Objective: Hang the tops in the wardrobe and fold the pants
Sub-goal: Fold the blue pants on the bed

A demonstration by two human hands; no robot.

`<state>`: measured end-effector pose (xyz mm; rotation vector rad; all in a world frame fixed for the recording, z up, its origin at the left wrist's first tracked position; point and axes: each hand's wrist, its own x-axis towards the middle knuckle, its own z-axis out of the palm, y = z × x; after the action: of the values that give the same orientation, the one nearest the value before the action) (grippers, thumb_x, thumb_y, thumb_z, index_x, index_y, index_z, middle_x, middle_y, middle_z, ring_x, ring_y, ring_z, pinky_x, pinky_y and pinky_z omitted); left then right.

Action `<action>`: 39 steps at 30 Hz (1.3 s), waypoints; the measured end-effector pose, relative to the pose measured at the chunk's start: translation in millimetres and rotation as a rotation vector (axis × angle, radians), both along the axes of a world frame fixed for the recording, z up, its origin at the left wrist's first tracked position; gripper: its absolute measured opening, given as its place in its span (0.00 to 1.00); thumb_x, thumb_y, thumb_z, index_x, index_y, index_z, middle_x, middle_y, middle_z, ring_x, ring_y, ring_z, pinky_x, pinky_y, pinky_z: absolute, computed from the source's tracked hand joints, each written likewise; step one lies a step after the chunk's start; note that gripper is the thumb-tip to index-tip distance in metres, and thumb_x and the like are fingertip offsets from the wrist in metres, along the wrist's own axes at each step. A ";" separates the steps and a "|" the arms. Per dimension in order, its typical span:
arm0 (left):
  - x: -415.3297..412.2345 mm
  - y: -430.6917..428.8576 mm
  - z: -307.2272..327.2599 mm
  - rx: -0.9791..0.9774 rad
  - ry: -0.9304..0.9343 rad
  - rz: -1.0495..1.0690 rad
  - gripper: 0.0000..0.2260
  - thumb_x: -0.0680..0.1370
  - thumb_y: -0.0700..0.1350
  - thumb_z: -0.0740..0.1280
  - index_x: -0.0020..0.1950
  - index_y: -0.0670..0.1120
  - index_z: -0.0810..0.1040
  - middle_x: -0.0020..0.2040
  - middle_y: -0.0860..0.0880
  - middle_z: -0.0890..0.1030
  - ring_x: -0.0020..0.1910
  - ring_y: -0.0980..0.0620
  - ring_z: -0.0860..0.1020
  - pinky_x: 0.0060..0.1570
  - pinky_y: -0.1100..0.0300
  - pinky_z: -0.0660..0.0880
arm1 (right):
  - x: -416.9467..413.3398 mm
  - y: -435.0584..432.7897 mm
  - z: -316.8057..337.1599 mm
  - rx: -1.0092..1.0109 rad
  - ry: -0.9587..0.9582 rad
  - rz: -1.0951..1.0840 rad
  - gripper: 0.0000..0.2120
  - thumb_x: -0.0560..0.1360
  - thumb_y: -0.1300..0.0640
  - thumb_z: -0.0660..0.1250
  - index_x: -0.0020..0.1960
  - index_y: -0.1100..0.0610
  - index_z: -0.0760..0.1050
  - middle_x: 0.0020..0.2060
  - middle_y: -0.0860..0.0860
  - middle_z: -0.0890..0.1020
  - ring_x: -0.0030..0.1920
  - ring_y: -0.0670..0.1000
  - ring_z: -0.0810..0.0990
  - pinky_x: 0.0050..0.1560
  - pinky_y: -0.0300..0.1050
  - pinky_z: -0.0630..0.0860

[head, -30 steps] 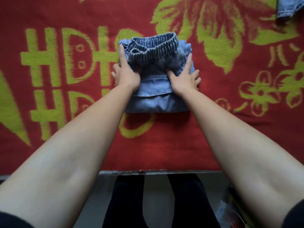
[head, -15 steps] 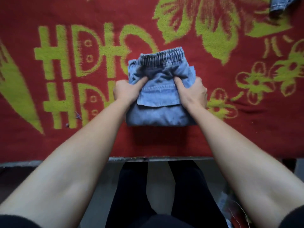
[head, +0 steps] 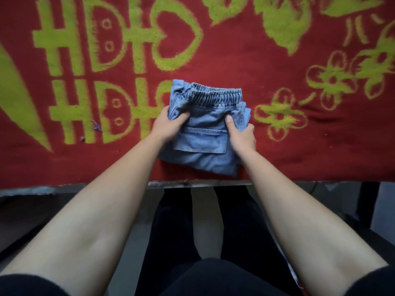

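A pair of light blue denim pants [head: 205, 144] is folded into a compact stack, its elastic waistband at the far side and a back pocket facing up. It sits near the front edge of the red blanket [head: 235, 65]. My left hand [head: 168, 124] grips the stack's left side, thumb on top and fingers underneath. My right hand [head: 241, 135] grips the right side the same way, thumb pressed on the denim. The stack's near edge looks slightly raised and tilted.
The red blanket with yellow-green letters and flowers covers the whole surface. Its front edge runs along a dark metal rail [head: 192, 184]. Below are my legs in black trousers [head: 213, 242] and a grey floor.
My hands went from pressing flat on the folded pants to gripping both sides. The stack has come nearer to the blanket's front edge. The denim garment at the top right has left view.
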<state>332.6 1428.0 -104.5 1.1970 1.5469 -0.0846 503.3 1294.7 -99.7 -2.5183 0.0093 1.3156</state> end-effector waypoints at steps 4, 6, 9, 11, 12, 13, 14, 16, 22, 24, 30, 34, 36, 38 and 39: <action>-6.3 -7.9 21.9 -0.078 -0.088 0.092 0.25 0.73 0.45 0.74 0.67 0.46 0.71 0.59 0.48 0.80 0.57 0.51 0.79 0.62 0.54 0.74 | -6.5 -14.9 13.9 0.183 0.101 -0.009 0.50 0.70 0.42 0.73 0.79 0.50 0.45 0.74 0.52 0.67 0.71 0.57 0.69 0.72 0.50 0.62; -10.8 -4.2 40.7 -0.098 -0.089 0.075 0.29 0.73 0.48 0.74 0.71 0.46 0.68 0.62 0.49 0.77 0.59 0.51 0.77 0.64 0.54 0.72 | 0.0 -12.6 31.4 0.234 0.118 0.020 0.50 0.69 0.44 0.73 0.79 0.47 0.46 0.73 0.51 0.68 0.71 0.56 0.70 0.72 0.51 0.62; -16.1 0.2 85.8 -0.104 -0.081 0.121 0.32 0.73 0.56 0.73 0.73 0.48 0.67 0.62 0.52 0.73 0.58 0.53 0.75 0.58 0.56 0.71 | 14.9 1.2 70.7 0.295 0.136 0.055 0.46 0.64 0.43 0.69 0.77 0.48 0.55 0.68 0.49 0.74 0.67 0.54 0.73 0.72 0.53 0.65; -18.7 1.6 127.1 -0.120 -0.131 0.245 0.28 0.74 0.54 0.72 0.71 0.47 0.69 0.62 0.52 0.76 0.54 0.55 0.78 0.54 0.55 0.75 | 22.8 13.6 105.5 0.372 0.138 0.090 0.40 0.66 0.49 0.69 0.75 0.50 0.61 0.65 0.48 0.76 0.65 0.53 0.75 0.71 0.54 0.67; -20.3 2.0 148.3 -0.125 -0.161 0.306 0.27 0.75 0.52 0.72 0.71 0.46 0.70 0.63 0.50 0.78 0.54 0.53 0.80 0.56 0.52 0.77 | 26.9 20.3 123.9 0.415 0.132 0.121 0.36 0.68 0.54 0.69 0.74 0.51 0.62 0.64 0.49 0.76 0.65 0.53 0.76 0.70 0.54 0.68; -22.6 1.2 168.9 -0.131 -0.188 0.361 0.26 0.75 0.49 0.72 0.70 0.44 0.70 0.63 0.46 0.79 0.55 0.49 0.81 0.57 0.49 0.78 | 31.1 27.1 141.5 0.451 0.129 0.155 0.34 0.70 0.58 0.70 0.74 0.53 0.63 0.64 0.50 0.76 0.64 0.54 0.76 0.70 0.54 0.69; -25.6 0.0 189.0 -0.140 -0.220 0.416 0.25 0.75 0.46 0.72 0.69 0.41 0.71 0.62 0.43 0.80 0.53 0.47 0.82 0.55 0.48 0.79 | 34.9 34.6 159.9 0.481 0.133 0.179 0.35 0.70 0.61 0.71 0.74 0.54 0.62 0.65 0.52 0.76 0.64 0.54 0.77 0.69 0.55 0.69; -34.5 -6.1 229.6 -0.157 -0.311 0.532 0.15 0.74 0.41 0.70 0.60 0.38 0.78 0.53 0.40 0.84 0.39 0.49 0.84 0.34 0.59 0.81 | 41.5 50.4 198.9 0.502 0.208 0.175 0.40 0.69 0.64 0.74 0.76 0.57 0.59 0.65 0.58 0.77 0.61 0.56 0.78 0.66 0.55 0.73; -88.6 -53.3 318.0 -0.114 -0.478 0.782 0.11 0.74 0.38 0.65 0.55 0.38 0.80 0.47 0.40 0.83 0.42 0.44 0.81 0.45 0.57 0.80 | 27.2 79.5 295.2 0.485 0.667 0.344 0.18 0.65 0.67 0.67 0.54 0.71 0.78 0.43 0.65 0.79 0.35 0.58 0.80 0.36 0.47 0.78; -111.4 -77.0 338.7 -0.100 -0.496 0.865 0.18 0.73 0.38 0.65 0.61 0.35 0.78 0.56 0.37 0.80 0.53 0.39 0.79 0.63 0.47 0.74 | 7.9 80.1 319.9 0.471 0.773 0.482 0.14 0.68 0.63 0.64 0.52 0.65 0.78 0.39 0.61 0.79 0.31 0.56 0.77 0.31 0.43 0.72; -186.8 -159.5 389.9 0.038 -0.595 1.065 0.23 0.70 0.48 0.68 0.62 0.40 0.79 0.57 0.40 0.81 0.57 0.40 0.78 0.69 0.47 0.68 | -75.0 57.2 378.3 0.530 0.830 0.574 0.15 0.73 0.48 0.58 0.51 0.56 0.77 0.35 0.52 0.75 0.33 0.52 0.72 0.35 0.44 0.66; -245.0 -222.6 423.7 0.192 -0.726 1.221 0.31 0.72 0.69 0.63 0.63 0.48 0.79 0.58 0.45 0.77 0.58 0.41 0.75 0.61 0.51 0.70 | -136.5 26.2 414.6 0.605 0.842 0.648 0.22 0.72 0.45 0.55 0.60 0.52 0.77 0.33 0.52 0.75 0.29 0.51 0.71 0.32 0.43 0.64; -278.9 -261.8 437.9 0.252 -0.817 1.286 0.38 0.70 0.73 0.62 0.69 0.48 0.74 0.57 0.44 0.72 0.54 0.41 0.71 0.52 0.51 0.67 | -171.8 1.7 434.1 0.648 0.849 0.695 0.21 0.71 0.44 0.56 0.58 0.50 0.78 0.28 0.50 0.76 0.26 0.49 0.73 0.30 0.43 0.65; -312.3 -304.6 452.4 0.315 -0.855 1.327 0.38 0.70 0.72 0.63 0.69 0.46 0.75 0.54 0.43 0.75 0.48 0.43 0.74 0.48 0.52 0.70 | -210.6 -29.8 451.9 0.689 0.868 0.741 0.18 0.68 0.43 0.59 0.50 0.50 0.81 0.27 0.50 0.77 0.24 0.49 0.74 0.27 0.41 0.67; -328.9 -327.8 459.3 0.343 -0.869 1.335 0.35 0.70 0.72 0.63 0.65 0.46 0.78 0.52 0.43 0.79 0.48 0.43 0.77 0.49 0.53 0.73 | -231.6 -47.8 460.6 0.707 0.881 0.760 0.16 0.67 0.43 0.61 0.45 0.50 0.82 0.29 0.52 0.77 0.25 0.50 0.74 0.26 0.41 0.68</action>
<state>3.7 1100.2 354.9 0.1319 1.2653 1.4139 271.7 1246.9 360.8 -1.2225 -1.0784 2.0972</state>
